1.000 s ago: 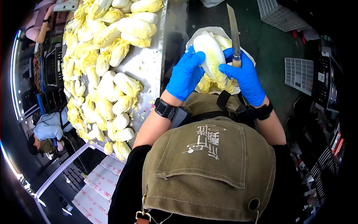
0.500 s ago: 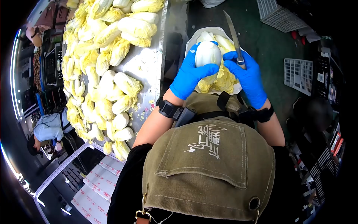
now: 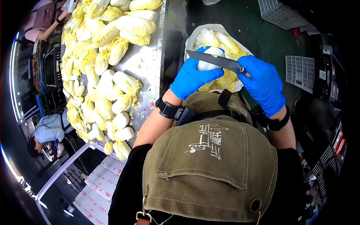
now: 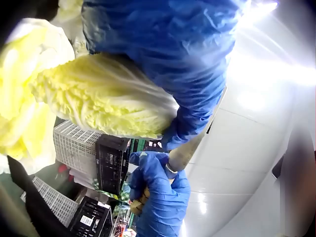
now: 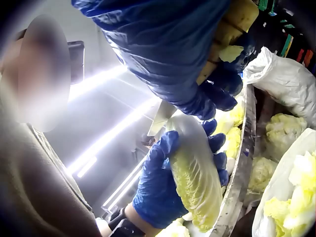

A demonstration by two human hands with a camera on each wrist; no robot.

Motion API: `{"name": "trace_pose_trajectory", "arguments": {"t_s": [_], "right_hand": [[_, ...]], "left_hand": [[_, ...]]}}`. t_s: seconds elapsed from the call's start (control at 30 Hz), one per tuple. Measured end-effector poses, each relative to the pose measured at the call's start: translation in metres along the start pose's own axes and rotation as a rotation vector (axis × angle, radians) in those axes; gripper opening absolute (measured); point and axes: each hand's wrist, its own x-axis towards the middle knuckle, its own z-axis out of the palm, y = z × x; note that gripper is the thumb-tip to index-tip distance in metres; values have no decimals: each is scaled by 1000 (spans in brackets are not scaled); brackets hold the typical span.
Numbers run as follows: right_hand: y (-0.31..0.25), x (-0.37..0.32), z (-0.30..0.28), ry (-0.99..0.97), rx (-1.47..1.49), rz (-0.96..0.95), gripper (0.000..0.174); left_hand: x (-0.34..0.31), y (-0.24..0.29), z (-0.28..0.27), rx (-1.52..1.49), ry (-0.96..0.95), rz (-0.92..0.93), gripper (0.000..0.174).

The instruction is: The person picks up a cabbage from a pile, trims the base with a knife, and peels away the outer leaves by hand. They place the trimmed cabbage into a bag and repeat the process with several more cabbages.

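The left hand, in a blue glove, grips a napa cabbage round its sides, with the white base end up toward the knife. The gloved right hand holds the knife by its handle; in the head view the blade lies across the cabbage's white end. Whether the edge has entered the cabbage cannot be told. Beneath the hands stands a white bag holding more cabbages and yellow leaves. The left wrist view shows the cabbage side-on, its leafy end pointing left.
A metal table at the left bears many cabbages. Grey crates stand on the floor at the right. White printed boxes lie at the lower left. Another person in a light blue shirt is at the far left.
The knife has swung from pointing upward to lying across the cabbage's white end. The left hand has turned the cabbage so its base faces up, and the right hand has moved slightly right.
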Motion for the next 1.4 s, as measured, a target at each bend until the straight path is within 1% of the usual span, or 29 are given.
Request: {"name": "trace_pose_trajectory", "arguments": {"t_s": [0.1, 0.2, 0.3, 0.4, 0.5, 0.6, 0.7, 0.73, 0.8, 0.83, 0.87, 0.9, 0.97, 1.0, 1.1, 1.2, 1.3, 1.4], "right_hand": [[-4, 0, -5, -52, -68, 7, 18], [-4, -3, -6, -132, -72, 36, 16], [6, -9, 6, -100, -62, 82, 19], [37, -15, 16, -33, -41, 381, 18], [29, -16, 7, -38, -11, 389, 17], [14, -16, 4, 23, 65, 353, 19], [11, -18, 6, -19, 66, 276, 24], [8, -19, 6, -25, 85, 263, 24], [1, -18, 4, -37, 122, 238, 24], [-1, -17, 4, -43, 73, 199, 24], [-3, -16, 3, -50, 26, 163, 24], [-5, -16, 3, -57, -22, 127, 24], [-5, -16, 4, -81, -54, 124, 22], [-5, -16, 4, -93, -69, 122, 21], [-4, -17, 7, -122, -107, 128, 18], [-4, -18, 7, -84, -70, 124, 16], [-5, -18, 9, -109, -70, 135, 16], [-2, -20, 15, -125, -118, 141, 10]], "left_hand": [[-2, -5, -5, -80, -56, -78, 58], [-4, 3, -8, -130, -163, -94, 54], [-7, -4, -9, -89, -102, -48, 53], [-16, 2, -12, -16, -183, -61, 57], [-17, 10, -10, -140, -133, -107, 62], [-9, 4, -18, -661, -129, -346, 67], [-14, 18, -17, -402, -38, -329, 70], [-14, 15, -16, -389, -48, -283, 62], [-10, 10, -15, -252, -82, -239, 60], [-8, 7, -14, -183, -99, -216, 58], [-8, -1, -11, -149, -32, -165, 57], [-6, -5, -9, -108, -29, -135, 58], [-3, -11, -6, -25, -19, -74, 60], [-2, -6, -5, -28, -54, -139, 62], [-3, -3, 0, 141, -38, -4, 64], [-3, -7, -1, 212, -70, -44, 68], [-9, -8, 0, 188, -14, -44, 73], [-11, -3, -1, 219, -14, -30, 75]]}}
